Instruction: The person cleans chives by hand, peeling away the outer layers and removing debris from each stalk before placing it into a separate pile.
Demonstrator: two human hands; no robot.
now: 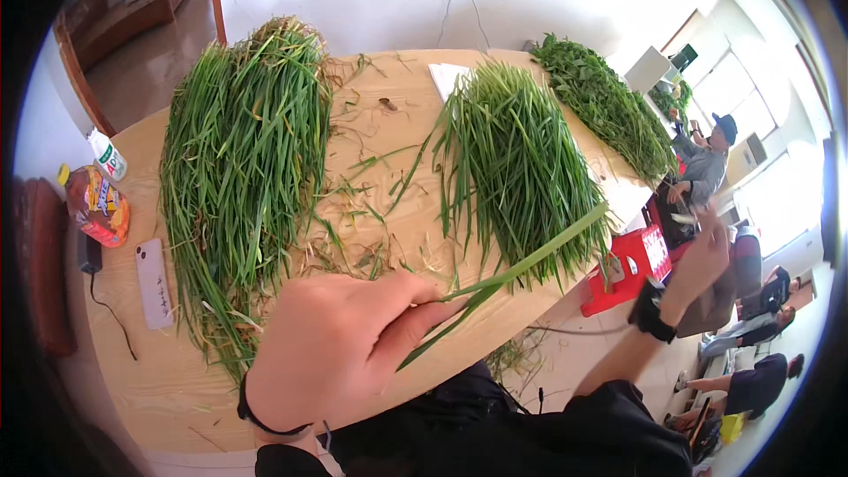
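Note:
My left hand (pixel 349 336) is closed in a pinch on a few garlic chive leaves (pixel 539 252), which stick out to the right above the table's front edge. My right hand (pixel 700 263), with a black watch on its wrist, is held out to the right beyond the table; its fingers are blurred, so whether they hold anything is unclear. Left of centre lies a big heap of garlic chives (pixel 247 150) with dry, brownish bits among it. A neater pile of garlic chives (pixel 521 163) rests right of centre, partly on white paper.
Leafy greens (pixel 601 102) line the table's far right. Dry scraps litter the wooden tabletop (pixel 389 137). On the left are a phone (pixel 155 283), a drink bottle (pixel 99 208) and a white bottle (pixel 108 155). A red box (pixel 629 269) stands past the right edge; several people are beyond.

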